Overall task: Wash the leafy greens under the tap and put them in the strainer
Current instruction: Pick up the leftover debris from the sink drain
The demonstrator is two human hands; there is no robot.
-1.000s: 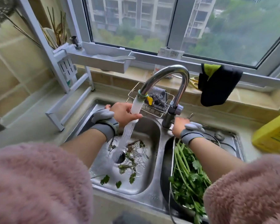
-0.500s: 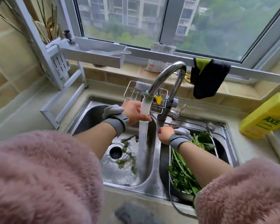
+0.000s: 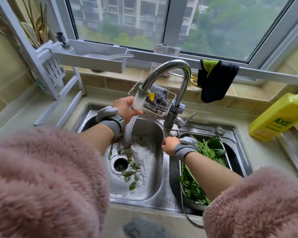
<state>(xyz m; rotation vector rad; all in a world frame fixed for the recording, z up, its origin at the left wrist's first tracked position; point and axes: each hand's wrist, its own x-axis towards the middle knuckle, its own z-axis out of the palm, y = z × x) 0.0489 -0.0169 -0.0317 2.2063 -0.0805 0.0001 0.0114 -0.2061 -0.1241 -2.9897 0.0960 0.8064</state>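
Domestic kitchen: double stainless sink [image 3: 163, 170] set below a window [image 3: 213, 23], swan-neck tap [image 3: 172, 69], yellow dish-soap bottle [image 3: 279, 117], utensil rack [image 3: 46, 54], tiled walls, apartment blocks outside.

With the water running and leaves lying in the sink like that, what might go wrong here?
Loose leaf scraps lie round the open drain; the running water could wash them in and perhaps clog it. The left hand holds the tap's nozzle; tilting it could send water over the basin's edge. The greens in the strainer look safe.
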